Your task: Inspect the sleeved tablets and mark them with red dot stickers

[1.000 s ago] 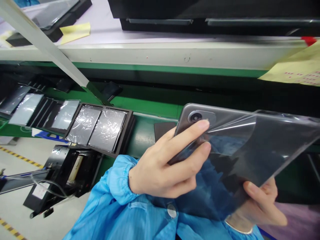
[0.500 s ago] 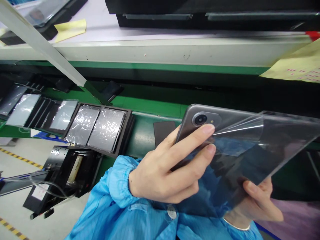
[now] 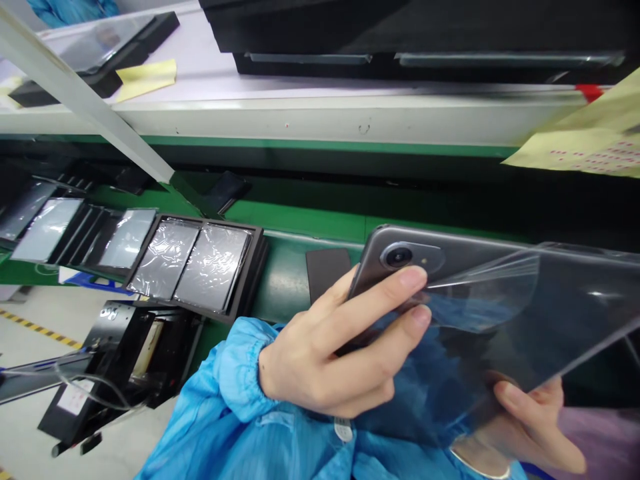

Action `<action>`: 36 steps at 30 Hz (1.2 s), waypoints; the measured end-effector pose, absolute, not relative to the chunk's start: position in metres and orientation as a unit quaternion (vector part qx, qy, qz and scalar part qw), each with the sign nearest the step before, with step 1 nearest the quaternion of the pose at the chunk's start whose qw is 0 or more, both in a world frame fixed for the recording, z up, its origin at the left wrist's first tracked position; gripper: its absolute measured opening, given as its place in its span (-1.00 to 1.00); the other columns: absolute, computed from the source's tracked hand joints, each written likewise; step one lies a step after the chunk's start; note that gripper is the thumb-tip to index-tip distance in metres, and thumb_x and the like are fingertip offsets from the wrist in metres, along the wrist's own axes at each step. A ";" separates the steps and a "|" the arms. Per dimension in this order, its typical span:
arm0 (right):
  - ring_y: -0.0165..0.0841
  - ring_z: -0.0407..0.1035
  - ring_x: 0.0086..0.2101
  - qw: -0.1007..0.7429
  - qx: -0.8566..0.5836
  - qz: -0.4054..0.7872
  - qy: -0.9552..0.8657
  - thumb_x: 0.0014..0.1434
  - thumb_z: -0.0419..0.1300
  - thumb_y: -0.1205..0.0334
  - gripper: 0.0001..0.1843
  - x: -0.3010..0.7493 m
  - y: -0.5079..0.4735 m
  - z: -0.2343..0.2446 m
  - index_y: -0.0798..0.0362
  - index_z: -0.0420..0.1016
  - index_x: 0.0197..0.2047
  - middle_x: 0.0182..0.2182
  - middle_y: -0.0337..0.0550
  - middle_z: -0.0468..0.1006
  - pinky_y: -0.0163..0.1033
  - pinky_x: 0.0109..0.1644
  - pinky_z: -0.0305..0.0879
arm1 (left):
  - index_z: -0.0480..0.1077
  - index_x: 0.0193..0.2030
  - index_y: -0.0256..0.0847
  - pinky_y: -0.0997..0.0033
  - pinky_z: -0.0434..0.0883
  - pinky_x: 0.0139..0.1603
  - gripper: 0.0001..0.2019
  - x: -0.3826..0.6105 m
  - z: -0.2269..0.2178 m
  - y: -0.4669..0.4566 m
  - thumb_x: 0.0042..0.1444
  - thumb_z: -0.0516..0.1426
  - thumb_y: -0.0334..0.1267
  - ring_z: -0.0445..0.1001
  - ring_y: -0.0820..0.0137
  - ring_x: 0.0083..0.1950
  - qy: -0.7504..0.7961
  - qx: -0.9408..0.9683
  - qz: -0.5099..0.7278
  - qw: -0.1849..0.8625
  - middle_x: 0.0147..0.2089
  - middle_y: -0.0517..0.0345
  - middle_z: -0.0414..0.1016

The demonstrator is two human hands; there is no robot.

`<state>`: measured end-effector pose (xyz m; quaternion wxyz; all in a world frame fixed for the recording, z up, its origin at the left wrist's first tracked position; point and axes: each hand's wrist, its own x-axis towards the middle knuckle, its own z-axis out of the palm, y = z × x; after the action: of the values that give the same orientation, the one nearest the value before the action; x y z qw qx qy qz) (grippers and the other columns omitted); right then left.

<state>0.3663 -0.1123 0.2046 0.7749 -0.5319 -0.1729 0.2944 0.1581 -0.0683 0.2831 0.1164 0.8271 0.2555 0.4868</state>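
Above a green surface (image 3: 300, 220), fingers of the left hand (image 3: 330, 353) pinch a flat grey tablet (image 3: 500, 267) at its camera corner. Fingers of the right hand (image 3: 530, 420) clasp its lower edge.

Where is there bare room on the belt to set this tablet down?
Bare green belt lies between the tray of wrapped panels and the black pad; a longer green strip runs behind both. The shelf is bare between the yellow note and the dark stack. Left of the tray, screens crowd the belt. The left hand and right hand hold the tablet.
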 end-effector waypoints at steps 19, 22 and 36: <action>-0.15 0.44 -0.62 0.748 -0.552 0.316 -0.188 -0.35 0.21 0.30 -0.66 0.357 -0.110 0.222 -0.01 0.69 -0.42 -0.55 -0.18 0.62 -0.05 -0.58 0.35 | 0.36 0.29 -0.30 -0.03 0.56 0.30 -0.54 0.157 0.286 -0.061 0.24 0.11 -0.45 0.44 0.04 0.37 0.268 0.838 0.468 0.080 0.46 -0.22 0.27; -0.16 0.43 -0.64 0.747 -0.553 0.316 -0.193 -0.33 0.21 0.30 -0.69 0.356 -0.111 0.221 -0.01 0.69 -0.44 -0.54 -0.17 0.63 -0.06 -0.58 0.33 | 0.36 0.29 -0.28 -0.05 0.58 0.27 -0.55 0.157 0.286 -0.062 0.25 0.10 -0.45 0.45 0.03 0.36 0.272 0.837 0.467 0.082 0.46 -0.21 0.27; -0.32 0.59 -0.45 0.723 -0.518 0.420 -0.178 -0.31 0.46 0.31 -0.54 0.347 -0.107 0.206 -0.18 0.76 -0.23 -0.31 -0.36 0.74 -0.32 -0.38 0.52 | 0.16 0.49 0.06 0.11 0.53 0.25 -0.30 0.156 0.248 -0.051 0.25 0.26 -0.12 0.47 0.08 0.34 0.452 0.524 0.572 0.441 0.50 -0.03 0.24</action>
<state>0.3474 -0.1074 0.2055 0.7235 -0.5182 -0.1779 0.4200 0.1563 -0.0507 0.2482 0.4413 0.5235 0.4519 0.5718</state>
